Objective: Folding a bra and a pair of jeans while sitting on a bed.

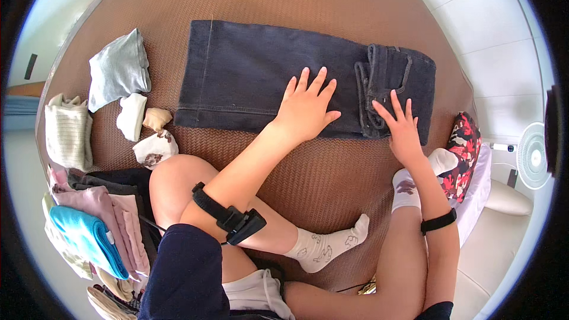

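Note:
Before me lies a pair of dark denim jeans (253, 71), folded lengthwise, with the hem at the left and the waist part at the right. A narrow folded section with stitched edges (371, 93) rests on top near the waist, beside a pocket seam. Flat on the leg fabric, fingers spread, is my left hand (307, 109). My right hand (402, 126) touches the waist part, its fingertips near the folded section. Neither hand grips anything.
A brown woven mat (284, 173) spreads under everything. On the left are a grey folded garment (118, 71), a ribbed cream garment (69, 133), small balled socks (155, 149) and a turquoise folded cloth (89, 235). At right are a red-patterned cloth (462, 155) and a white fan (533, 155).

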`<state>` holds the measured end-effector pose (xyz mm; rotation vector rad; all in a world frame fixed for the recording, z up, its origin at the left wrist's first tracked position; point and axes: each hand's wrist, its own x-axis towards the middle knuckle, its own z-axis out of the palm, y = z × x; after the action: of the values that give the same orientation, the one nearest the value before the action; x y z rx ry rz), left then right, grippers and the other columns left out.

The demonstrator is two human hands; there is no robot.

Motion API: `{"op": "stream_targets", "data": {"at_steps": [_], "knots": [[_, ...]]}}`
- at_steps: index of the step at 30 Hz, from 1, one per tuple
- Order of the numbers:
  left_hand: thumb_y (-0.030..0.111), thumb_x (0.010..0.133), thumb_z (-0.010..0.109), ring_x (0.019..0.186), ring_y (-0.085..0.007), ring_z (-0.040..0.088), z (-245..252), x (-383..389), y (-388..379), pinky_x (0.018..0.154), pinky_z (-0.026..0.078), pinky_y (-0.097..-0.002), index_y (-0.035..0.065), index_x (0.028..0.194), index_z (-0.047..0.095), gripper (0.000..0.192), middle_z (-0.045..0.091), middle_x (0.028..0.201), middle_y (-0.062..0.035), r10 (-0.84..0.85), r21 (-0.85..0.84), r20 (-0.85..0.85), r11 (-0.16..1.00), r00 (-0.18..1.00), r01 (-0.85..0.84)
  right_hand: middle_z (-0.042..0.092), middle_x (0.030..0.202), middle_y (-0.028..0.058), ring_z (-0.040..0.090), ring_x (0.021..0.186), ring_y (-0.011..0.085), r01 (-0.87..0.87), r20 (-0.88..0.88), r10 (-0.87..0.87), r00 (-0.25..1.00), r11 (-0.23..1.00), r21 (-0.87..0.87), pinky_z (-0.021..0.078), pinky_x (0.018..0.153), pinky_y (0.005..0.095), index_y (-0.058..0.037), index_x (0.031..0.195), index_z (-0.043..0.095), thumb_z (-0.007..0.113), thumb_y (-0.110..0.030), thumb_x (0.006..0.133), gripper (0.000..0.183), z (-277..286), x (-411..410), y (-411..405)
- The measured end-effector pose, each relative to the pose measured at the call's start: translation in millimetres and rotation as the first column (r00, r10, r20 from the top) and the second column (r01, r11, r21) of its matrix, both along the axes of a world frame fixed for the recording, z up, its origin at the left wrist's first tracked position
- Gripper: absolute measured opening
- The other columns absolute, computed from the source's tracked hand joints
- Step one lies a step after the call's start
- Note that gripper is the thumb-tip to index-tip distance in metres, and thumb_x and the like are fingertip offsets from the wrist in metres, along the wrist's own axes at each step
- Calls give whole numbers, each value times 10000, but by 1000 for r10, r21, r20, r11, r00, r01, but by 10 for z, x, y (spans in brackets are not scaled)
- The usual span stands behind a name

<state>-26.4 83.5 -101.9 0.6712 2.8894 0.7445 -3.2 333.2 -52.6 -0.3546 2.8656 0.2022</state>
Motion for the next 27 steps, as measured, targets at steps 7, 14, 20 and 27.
{"op": "stream_targets", "data": {"at_steps": [7, 14, 20, 27], "knots": [[582, 820, 496, 1358, -350, 194, -296, -48, 43, 1076, 160, -528, 201, 1396, 328, 711, 278, 1456, -108, 8, 18, -176, 1000, 984, -5, 138, 1505, 45, 254, 1277, 508, -9, -18, 10, 1000, 999, 48, 369, 918, 657, -450, 1355, 293, 503, 127, 720, 883, -61, -81, 102], [641, 792, 469, 1360, -343, 188, -249, -142, -138, 1016, 138, -652, 256, 1377, 369, 708, 281, 1460, -85, 258, -179, -238, 936, 936, -303, 121, 1510, 41, 252, 1280, 505, -6, 0, 6, 1000, 1000, 14, 368, 919, 658, -453, 1357, 284, 498, 129, 714, 893, -119, -144, 165], [551, 844, 481, 1365, -404, 120, -167, -256, -342, 987, 130, -703, 273, 1396, 324, 638, 207, 1486, -107, 425, -281, -187, 841, 886, -462, 127, 1511, 23, 252, 1290, 486, 115, 29, -114, 993, 993, -2, 366, 929, 651, -452, 1366, 259, 491, 131, 720, 901, -79, -262, 273], [415, 855, 534, 1316, -509, 139, -89, 14, 66, 967, 184, -702, 303, 1369, 365, 553, 225, 1462, -163, 134, -225, -110, 962, 985, -156, 101, 1518, 31, 195, 1314, 485, 135, 67, -135, 989, 991, 3, 261, 994, 658, -423, 1389, 236, 498, 123, 711, 909, -36, -358, 428]]}}
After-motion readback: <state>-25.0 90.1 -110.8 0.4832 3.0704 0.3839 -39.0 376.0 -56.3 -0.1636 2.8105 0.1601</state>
